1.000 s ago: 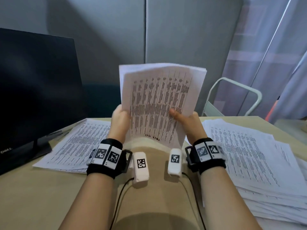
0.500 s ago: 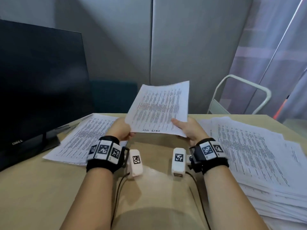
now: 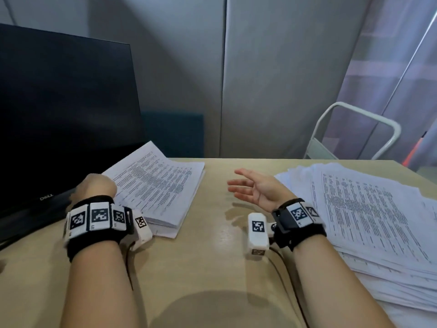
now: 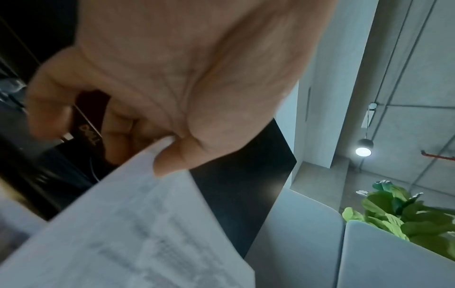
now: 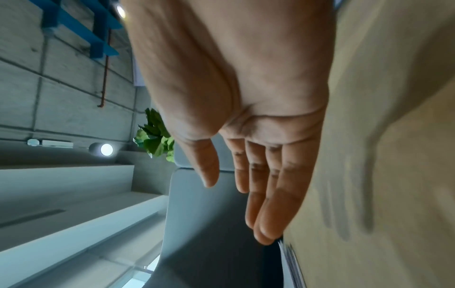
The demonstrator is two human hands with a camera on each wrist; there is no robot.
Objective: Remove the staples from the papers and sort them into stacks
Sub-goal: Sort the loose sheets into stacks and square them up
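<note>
Your light wooden desk [image 3: 208,256]: smaller stack of printed white papers [image 3: 160,188] lies left, before the black flat monitor [image 3: 63,110]. Larger sprawling pile of printed sheets [image 3: 369,223] lies right. White tubular metal chair [image 3: 354,129] stands behind the desk, right.

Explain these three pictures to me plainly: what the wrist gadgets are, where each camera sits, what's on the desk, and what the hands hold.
No machine here: a person wears black wrist straps carrying small white cameras, plus a head camera. The head view looks down at a beige desk. The left hand pinches the corner of a sheaf of printed white sheets lying on the left stack, beside a black monitor; the left wrist view shows the thumb on that corner. The right hand hovers open and empty, as the right wrist view confirms. A larger, loose pile of printed papers lies on the right.
</note>
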